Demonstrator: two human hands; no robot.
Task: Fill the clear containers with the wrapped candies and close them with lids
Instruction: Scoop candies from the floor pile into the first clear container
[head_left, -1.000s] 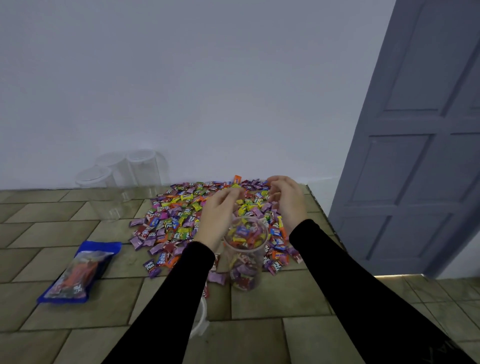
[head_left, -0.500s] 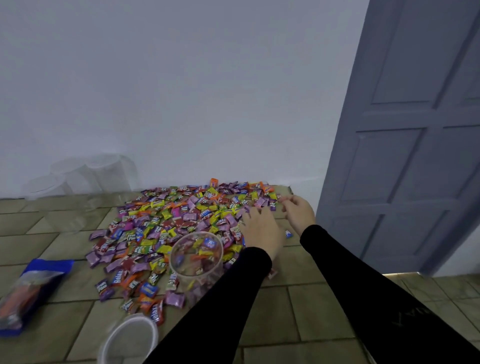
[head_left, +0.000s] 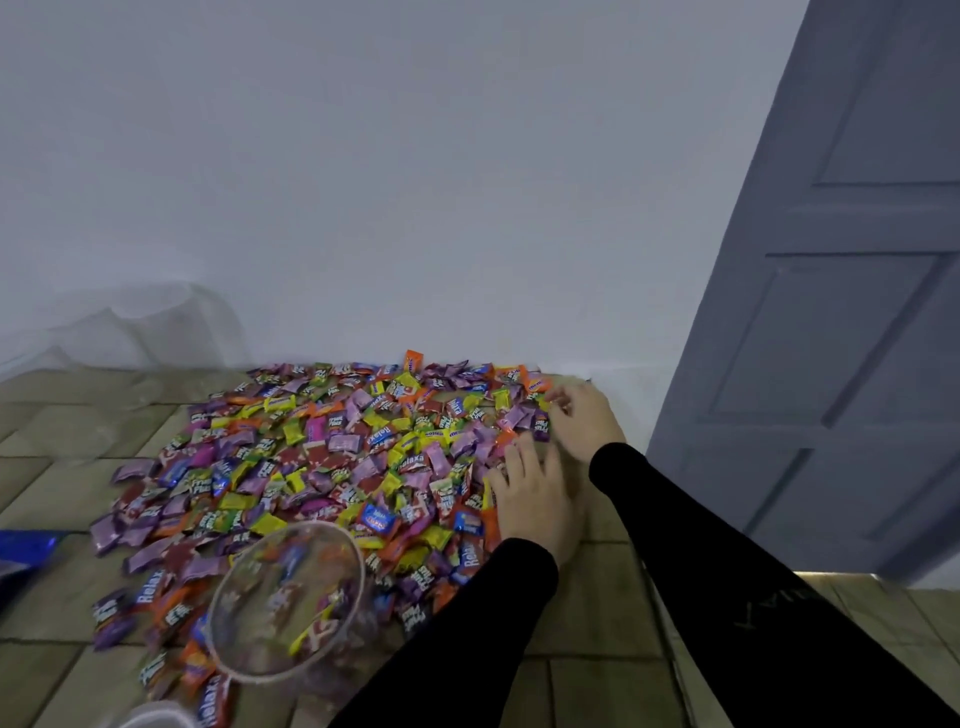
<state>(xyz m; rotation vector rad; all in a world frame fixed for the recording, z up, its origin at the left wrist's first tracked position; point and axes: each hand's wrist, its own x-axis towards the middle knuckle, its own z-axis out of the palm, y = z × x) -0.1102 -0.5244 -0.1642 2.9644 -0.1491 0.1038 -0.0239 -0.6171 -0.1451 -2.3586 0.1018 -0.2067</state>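
A wide heap of multicoloured wrapped candies (head_left: 332, 467) covers the tiled floor (head_left: 597, 665) against the white wall. A clear round plastic container (head_left: 288, 597), partly filled and lidless, stands at the heap's 6 o'clock edge. At 3 o'clock, the left hand (head_left: 535, 499) lies palm-down, grip spread flat on candies. The right hand (head_left: 587, 415), toward 2 o'clock, has fingers curled; whether they hold a candy cannot be determined.
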